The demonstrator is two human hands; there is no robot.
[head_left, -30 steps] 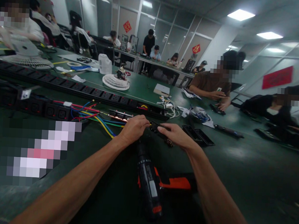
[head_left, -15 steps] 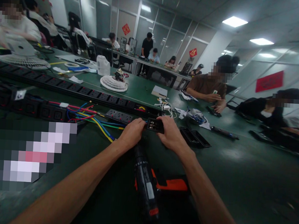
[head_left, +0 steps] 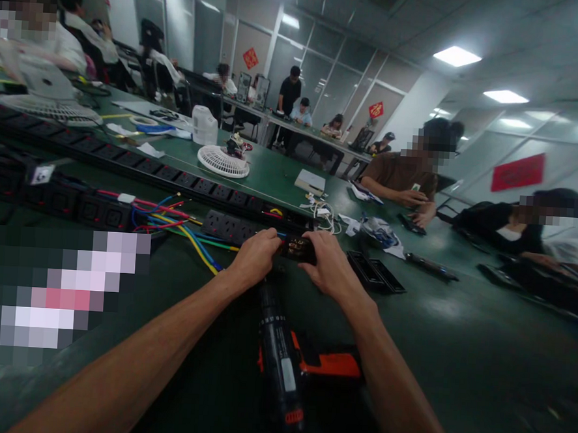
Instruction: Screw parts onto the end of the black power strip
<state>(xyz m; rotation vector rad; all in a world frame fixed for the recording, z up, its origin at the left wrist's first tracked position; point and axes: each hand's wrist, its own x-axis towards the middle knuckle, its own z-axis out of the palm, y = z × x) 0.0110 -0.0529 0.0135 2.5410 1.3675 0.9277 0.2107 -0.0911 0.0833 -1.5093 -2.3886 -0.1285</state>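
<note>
My right hand [head_left: 331, 261] grips a small black block with metal terminals [head_left: 297, 248], thumb below and fingers over its right end. Close to the block's left side, my left hand [head_left: 253, 257] is closed, its fingertips pinched together. Bits of blue and red show by those fingertips, but what they grip is hidden. A black socket strip [head_left: 227, 226] runs behind the left hand. Blue, yellow and green wires [head_left: 196, 243] lead towards that strip from the left. Below both hands, a black and orange power drill [head_left: 280, 360] lies on the green table.
Long black power strips [head_left: 164, 171] stretch across the left. Two black frames [head_left: 374, 273] lie right of my hands. Farther back are a white fan grille [head_left: 222, 161], a white jug [head_left: 204, 125] and a box [head_left: 311, 180]. Co-workers sit around the table.
The terminal block has tilted slightly between my hands, and my right fingers have shifted a little over it. The view has moved slightly. The drill stays where it lay.
</note>
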